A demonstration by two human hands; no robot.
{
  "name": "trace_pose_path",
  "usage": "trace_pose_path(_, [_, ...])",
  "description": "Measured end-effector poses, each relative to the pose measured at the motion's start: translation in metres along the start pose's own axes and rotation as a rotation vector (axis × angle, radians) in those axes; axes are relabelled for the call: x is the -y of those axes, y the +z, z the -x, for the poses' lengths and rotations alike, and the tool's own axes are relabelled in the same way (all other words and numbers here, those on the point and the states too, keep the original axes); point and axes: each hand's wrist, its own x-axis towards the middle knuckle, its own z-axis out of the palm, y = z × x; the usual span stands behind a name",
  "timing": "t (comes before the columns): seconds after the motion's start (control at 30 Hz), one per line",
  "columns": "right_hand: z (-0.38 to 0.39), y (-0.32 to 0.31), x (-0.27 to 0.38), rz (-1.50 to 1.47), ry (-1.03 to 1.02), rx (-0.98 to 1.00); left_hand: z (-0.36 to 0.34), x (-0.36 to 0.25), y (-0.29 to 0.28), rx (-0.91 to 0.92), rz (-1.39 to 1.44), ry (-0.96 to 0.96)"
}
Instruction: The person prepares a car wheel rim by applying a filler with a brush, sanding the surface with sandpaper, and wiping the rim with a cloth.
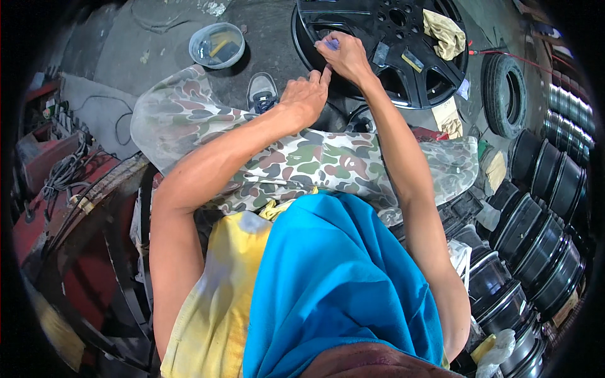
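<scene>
A black multi-spoke wheel rim (375, 24) lies face up in front of me. My right hand (346, 60) is over its left part, fingers closed around a small purplish piece (331, 44); its exact kind is hard to make out. Just nearer to me, my left hand (304, 101) has its fingers bent at the rim's near left edge, close to the right wrist, and the fingertips are partly hidden. On the rim's face rest a grey flat block (380, 54), a yellow-and-dark block (413, 61) and a crumpled beige cloth (445, 34).
A bowl (217, 45) of liquid with a yellow piece inside stands left of the rim. At right are a tyre (503, 94) and stacked dark rims (532, 233). Red machinery with cables (63, 176) sits at left. My shoe (261, 93) is near the bowl.
</scene>
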Motion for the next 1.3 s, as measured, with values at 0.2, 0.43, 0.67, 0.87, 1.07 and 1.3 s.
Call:
trace_pose_path(0.2, [-0.004, 0.008, -0.012, 0.033, -0.089, -0.111, -0.001, -0.001, -0.003, -0.015, 0.009, 0.014])
trace_pose_path(0.43, [0.002, 0.014, 0.006, -0.051, -0.001, -0.167, -0.003, -0.001, 0.003, 0.001, 0.018, -0.005])
trace_pose_path(0.67, [0.019, 0.018, 0.010, -0.051, -0.065, -0.274, -0.005, -0.003, 0.004, 0.006, 0.043, -0.024])
trace_pose_path(0.87, [0.023, 0.022, 0.008, -0.029, -0.046, -0.323, -0.001, -0.001, 0.007, -0.003, 0.055, -0.019])
trace_pose_path(1.07, [0.022, 0.024, 0.009, -0.032, -0.077, -0.326, 0.003, -0.007, 0.004, 0.074, 0.038, 0.016])
trace_pose_path(1.3, [0.024, 0.023, 0.013, -0.002, -0.021, -0.332, 0.007, -0.006, 0.008, 0.051, 0.033, 0.009])
